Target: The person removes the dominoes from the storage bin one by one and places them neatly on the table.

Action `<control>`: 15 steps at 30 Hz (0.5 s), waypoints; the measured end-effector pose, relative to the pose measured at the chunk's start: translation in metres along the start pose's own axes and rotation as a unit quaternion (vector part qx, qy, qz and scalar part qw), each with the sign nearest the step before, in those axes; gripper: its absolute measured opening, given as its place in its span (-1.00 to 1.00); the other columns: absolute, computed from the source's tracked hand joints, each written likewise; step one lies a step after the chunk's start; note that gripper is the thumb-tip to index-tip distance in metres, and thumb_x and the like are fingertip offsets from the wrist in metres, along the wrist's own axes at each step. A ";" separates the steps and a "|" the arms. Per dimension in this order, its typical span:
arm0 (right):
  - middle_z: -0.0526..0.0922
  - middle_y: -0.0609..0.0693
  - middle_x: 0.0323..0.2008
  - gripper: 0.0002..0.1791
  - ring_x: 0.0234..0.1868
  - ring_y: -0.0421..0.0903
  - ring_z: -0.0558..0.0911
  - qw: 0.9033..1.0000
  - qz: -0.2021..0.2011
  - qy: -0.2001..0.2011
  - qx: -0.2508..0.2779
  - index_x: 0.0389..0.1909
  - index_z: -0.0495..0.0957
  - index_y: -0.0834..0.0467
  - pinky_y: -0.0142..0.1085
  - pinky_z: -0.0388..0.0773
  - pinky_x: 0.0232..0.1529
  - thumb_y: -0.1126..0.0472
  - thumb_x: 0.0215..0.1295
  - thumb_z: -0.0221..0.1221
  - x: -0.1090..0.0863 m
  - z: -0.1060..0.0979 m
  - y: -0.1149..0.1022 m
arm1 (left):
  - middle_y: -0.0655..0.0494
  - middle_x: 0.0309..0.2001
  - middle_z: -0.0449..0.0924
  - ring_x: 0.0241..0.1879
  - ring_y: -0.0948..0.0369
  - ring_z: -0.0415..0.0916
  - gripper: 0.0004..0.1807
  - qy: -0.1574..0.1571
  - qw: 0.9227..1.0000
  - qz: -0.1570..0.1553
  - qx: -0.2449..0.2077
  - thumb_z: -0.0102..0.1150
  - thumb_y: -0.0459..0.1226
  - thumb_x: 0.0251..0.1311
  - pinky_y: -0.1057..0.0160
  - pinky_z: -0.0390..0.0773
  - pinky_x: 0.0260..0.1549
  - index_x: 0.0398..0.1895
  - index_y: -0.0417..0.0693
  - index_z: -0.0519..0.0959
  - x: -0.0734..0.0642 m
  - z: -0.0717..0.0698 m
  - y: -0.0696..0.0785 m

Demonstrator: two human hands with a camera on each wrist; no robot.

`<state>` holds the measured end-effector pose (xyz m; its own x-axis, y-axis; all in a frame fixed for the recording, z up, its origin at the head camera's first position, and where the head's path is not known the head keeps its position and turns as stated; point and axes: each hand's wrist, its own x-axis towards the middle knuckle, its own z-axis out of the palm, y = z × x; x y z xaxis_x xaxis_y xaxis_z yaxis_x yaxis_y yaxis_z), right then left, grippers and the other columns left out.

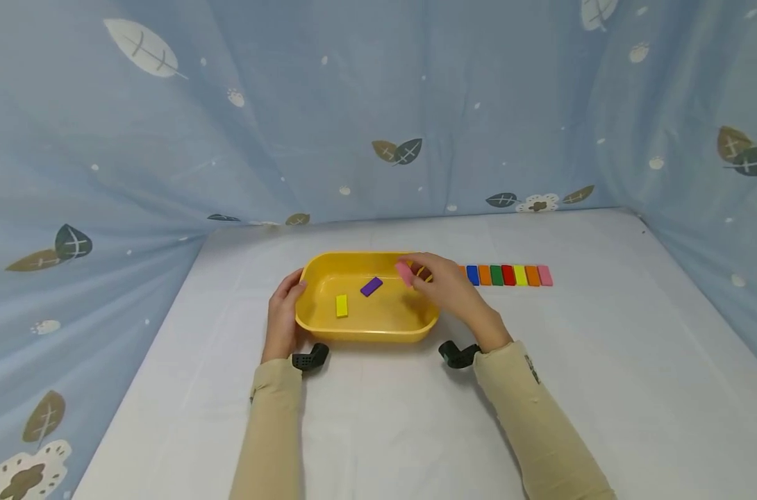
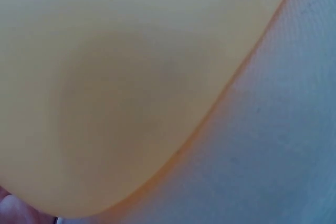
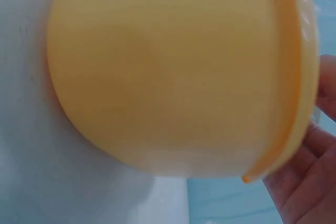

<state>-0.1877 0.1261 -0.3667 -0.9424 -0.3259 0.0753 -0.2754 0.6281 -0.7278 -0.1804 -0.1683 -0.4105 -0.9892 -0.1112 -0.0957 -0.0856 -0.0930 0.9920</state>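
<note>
A yellow plastic tub [image 1: 378,323] sits on the white-covered table, and its outer wall fills much of both wrist views. My left hand [image 1: 283,316] grips the tub's left end, thumb at the rim. Over the tub's right part, my right hand [image 1: 444,283] pinches a pink domino [image 1: 405,273] between thumb and fingers. On the tub's floor lie a yellow domino [image 1: 342,306] and a purple domino [image 1: 371,286], apart from each other. In the right wrist view, the right hand [image 3: 307,182] shows beside the rim; the pink domino is hidden there.
To the right of the tub runs a straight row of coloured dominoes [image 1: 508,276], its left end partly covered by my right hand. A blue patterned curtain [image 1: 353,104] hangs behind the table and along its sides. Black wrist cameras [image 1: 458,355] stick out near the tub's front.
</note>
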 end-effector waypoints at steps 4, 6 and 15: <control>0.48 -0.18 -0.10 -0.56 -0.23 -0.13 0.45 1.000 0.005 0.003 0.012 0.16 0.36 -0.10 -0.35 0.53 -0.29 0.09 0.23 0.08 0.000 -0.004 0.005 | 0.26 0.14 0.31 0.09 0.24 0.30 -0.60 0.005 1.000 0.005 0.005 -0.03 -0.05 0.23 0.30 0.31 0.09 0.14 0.17 0.38 0.006 -0.003 -0.008; 0.48 -0.17 -0.12 -0.55 -0.23 -0.13 0.45 1.000 0.008 0.004 0.022 0.16 0.36 -0.09 -0.34 0.53 -0.29 0.06 0.23 0.08 0.000 -0.007 0.008 | 0.25 0.14 0.32 0.09 0.24 0.30 -0.59 0.002 1.000 0.015 0.006 -0.03 -0.04 0.22 0.30 0.31 0.09 0.14 0.17 0.38 0.008 -0.003 -0.011; 0.48 -0.09 -0.15 -0.57 -0.21 -0.11 0.46 0.999 0.035 0.041 0.004 0.16 0.36 -0.15 -0.27 0.52 -0.24 0.11 0.24 0.07 0.000 -0.021 0.020 | 0.22 0.15 0.31 0.10 0.22 0.30 -0.58 -0.003 1.000 0.030 0.003 -0.03 -0.04 0.22 0.28 0.31 0.10 0.15 0.13 0.37 0.010 -0.005 -0.013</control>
<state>-0.1974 0.1533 -0.3674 -0.9717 -0.2224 0.0795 -0.2072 0.6413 -0.7388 -0.1882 -0.1727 -0.4252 -0.9932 -0.1106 -0.0354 -0.0265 -0.0807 0.9964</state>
